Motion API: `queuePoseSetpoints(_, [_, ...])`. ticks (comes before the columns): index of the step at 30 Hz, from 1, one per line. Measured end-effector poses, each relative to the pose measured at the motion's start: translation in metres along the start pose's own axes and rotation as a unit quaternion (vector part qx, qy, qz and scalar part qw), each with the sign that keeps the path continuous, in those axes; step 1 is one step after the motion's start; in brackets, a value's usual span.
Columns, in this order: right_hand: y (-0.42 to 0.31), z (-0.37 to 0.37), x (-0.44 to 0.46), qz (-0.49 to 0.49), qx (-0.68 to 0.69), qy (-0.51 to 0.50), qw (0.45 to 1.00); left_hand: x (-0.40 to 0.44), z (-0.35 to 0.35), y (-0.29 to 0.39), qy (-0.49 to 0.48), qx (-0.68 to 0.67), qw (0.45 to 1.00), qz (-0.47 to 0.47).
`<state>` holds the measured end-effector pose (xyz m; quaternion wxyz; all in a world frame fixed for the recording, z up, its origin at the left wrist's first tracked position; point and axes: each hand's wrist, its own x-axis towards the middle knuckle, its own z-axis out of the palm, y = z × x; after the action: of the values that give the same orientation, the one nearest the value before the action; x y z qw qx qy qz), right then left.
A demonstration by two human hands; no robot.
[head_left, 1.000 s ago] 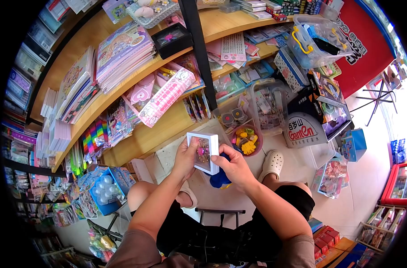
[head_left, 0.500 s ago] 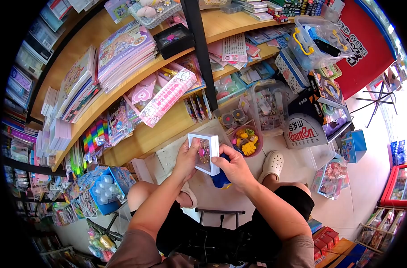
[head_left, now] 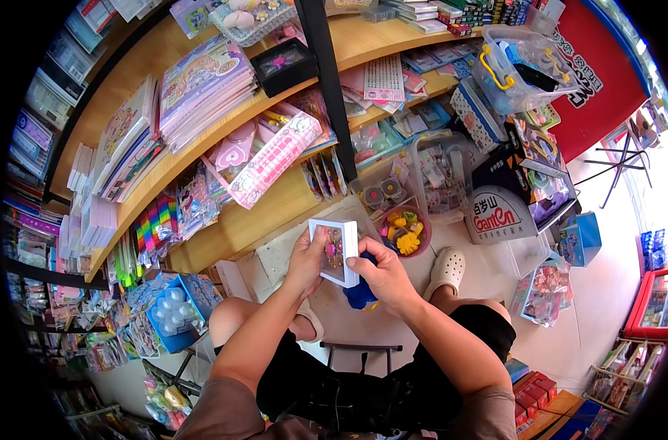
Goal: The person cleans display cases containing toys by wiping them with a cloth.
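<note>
A white-framed box (head_left: 334,253) with a clear front and small pink and gold pieces inside is held tilted above my lap. My left hand (head_left: 305,262) grips its left side, the thumb lying on the clear front. On the right side, my right hand (head_left: 384,276) holds the frame's edge between thumb and curled fingers. Just below and behind the right hand is a blue object (head_left: 360,295), partly hidden. Beyond the hands, a pink bowl (head_left: 424,244) of yellow pieces stands on the floor.
Curved wooden shelves (head_left: 268,220) with books and packets rise in front. Clear bins (head_left: 442,176) and a black carton (head_left: 499,213) stand to the right. A blue box (head_left: 174,314) is at the left. A red panel (head_left: 598,81) is at the upper right.
</note>
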<state>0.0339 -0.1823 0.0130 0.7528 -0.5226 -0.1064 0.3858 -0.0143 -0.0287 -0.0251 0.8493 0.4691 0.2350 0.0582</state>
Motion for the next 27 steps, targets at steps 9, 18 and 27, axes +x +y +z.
queuePoseSetpoints(9, [-0.005,-0.001,0.000,0.030,0.019,0.007,0.999,0.002,0.000,0.002,0.013,-0.008,1.000,-0.011])
queuePoseSetpoints(18, [-0.022,-0.020,0.009,0.069,0.159,0.170,0.970,0.004,-0.003,0.023,0.033,-0.081,0.995,-0.043])
queuePoseSetpoints(27, [-0.016,-0.012,0.034,-0.278,-0.235,0.135,0.921,0.011,0.000,-0.002,0.033,-0.054,0.997,-0.034])
